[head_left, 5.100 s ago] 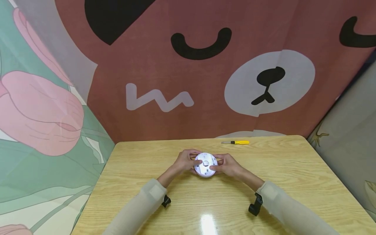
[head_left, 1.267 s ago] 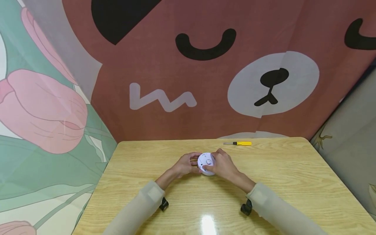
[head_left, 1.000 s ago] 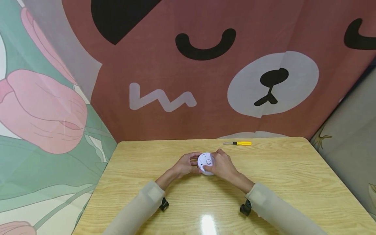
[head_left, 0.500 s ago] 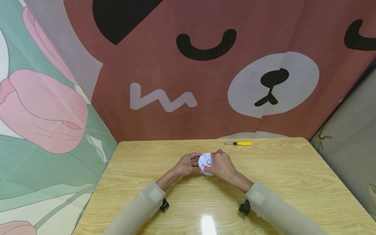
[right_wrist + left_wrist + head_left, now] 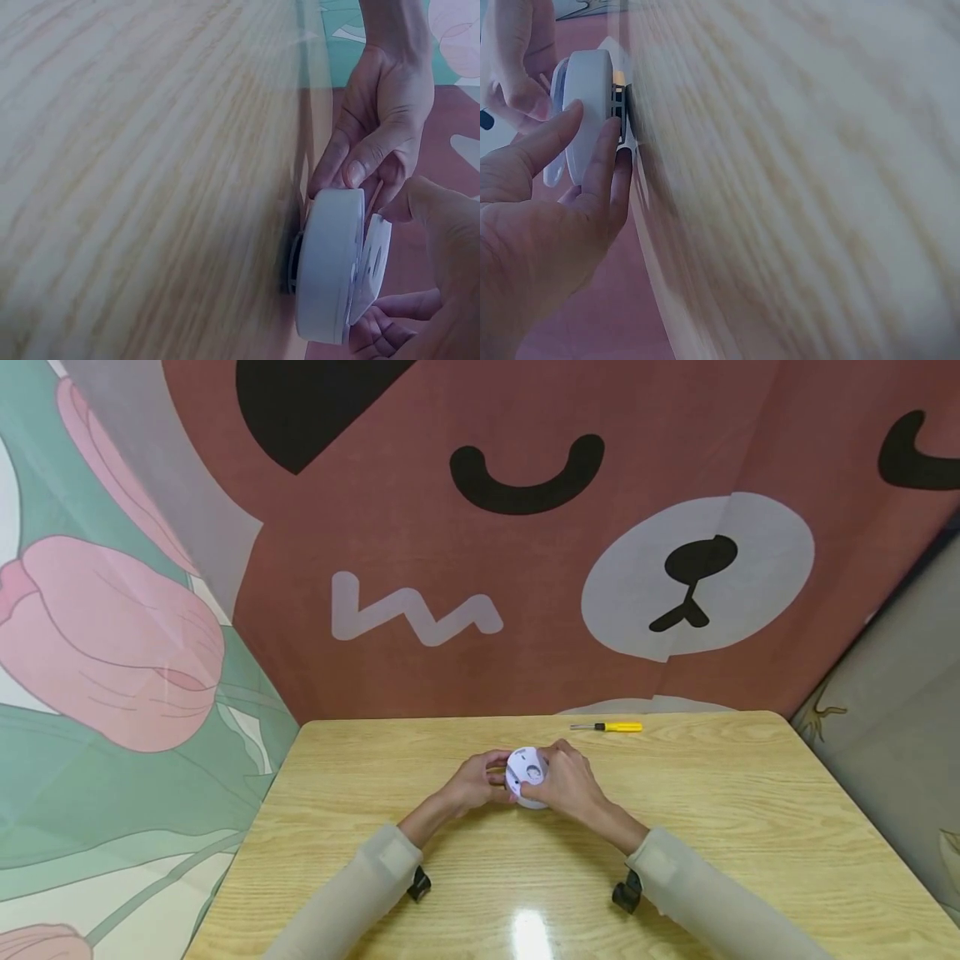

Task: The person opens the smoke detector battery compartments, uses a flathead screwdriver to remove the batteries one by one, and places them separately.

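A round white smoke detector [image 5: 326, 262] is held low over the table, its dark vented side facing the tabletop. On its upper side the thin mounting plate [image 5: 373, 262] stands tilted, with a gap between it and the body at one edge. My left hand [image 5: 474, 783] holds the body by its left rim, thumb and fingers on the side wall in the left wrist view. My right hand [image 5: 572, 785] grips the plate from the right, thumb at its near edge and fingers at the far one. The right hand covers the plate's right part in the head view.
A yellow-handled screwdriver [image 5: 618, 727] lies near the back edge of the wooden table [image 5: 712, 810]. A bear-print cloth [image 5: 405, 677] hangs directly behind that edge, and printed cloths flank both sides.
Since the oldest frame, my right hand has shifted from the detector's rim onto its top right. Within the last half second the plate has tilted slightly up from the body; my left hand stays put.
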Tool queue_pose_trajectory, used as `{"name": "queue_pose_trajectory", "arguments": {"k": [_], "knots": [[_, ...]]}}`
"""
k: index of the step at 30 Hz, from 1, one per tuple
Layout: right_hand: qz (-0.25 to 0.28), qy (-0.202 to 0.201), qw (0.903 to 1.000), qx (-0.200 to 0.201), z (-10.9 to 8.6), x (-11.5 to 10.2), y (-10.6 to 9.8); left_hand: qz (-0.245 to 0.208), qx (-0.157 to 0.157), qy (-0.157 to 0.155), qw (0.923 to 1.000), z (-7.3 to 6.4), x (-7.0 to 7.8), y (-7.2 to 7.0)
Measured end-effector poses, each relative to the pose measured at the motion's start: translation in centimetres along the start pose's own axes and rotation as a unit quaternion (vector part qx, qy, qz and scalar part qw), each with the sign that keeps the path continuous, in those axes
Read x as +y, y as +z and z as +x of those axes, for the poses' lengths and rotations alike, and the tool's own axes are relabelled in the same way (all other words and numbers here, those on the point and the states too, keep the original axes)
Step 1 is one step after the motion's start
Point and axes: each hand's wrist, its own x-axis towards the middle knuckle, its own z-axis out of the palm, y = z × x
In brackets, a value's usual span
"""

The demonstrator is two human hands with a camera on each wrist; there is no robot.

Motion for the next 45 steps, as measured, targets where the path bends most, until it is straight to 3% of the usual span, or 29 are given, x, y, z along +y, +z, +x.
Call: {"name": "queue_pose_trajectory", "arguments": {"k": [17,29,36,45], "knots": [[-0.033,-0.028,0.9991,-0.004,0.0,2.2,-2.5,0.013,-0.025,0.01,0.9995,0.3,0.4,0.4],[-0.064,-0.053,0.9965,-0.005,-0.9,5.6,-4.0,0.082,-0.014,0.012,0.9965,0.2,0.7,0.7],[-0.088,-0.092,0.9918,0.011,-1.0,7.8,-5.4,0.092,-0.007,0.011,0.9956,0.4,0.9,0.8],[-0.092,-0.115,0.9891,-0.003,-1.6,10.1,-7.1,0.112,-0.002,0.007,0.9937,0.5,0.6,0.6]]}}
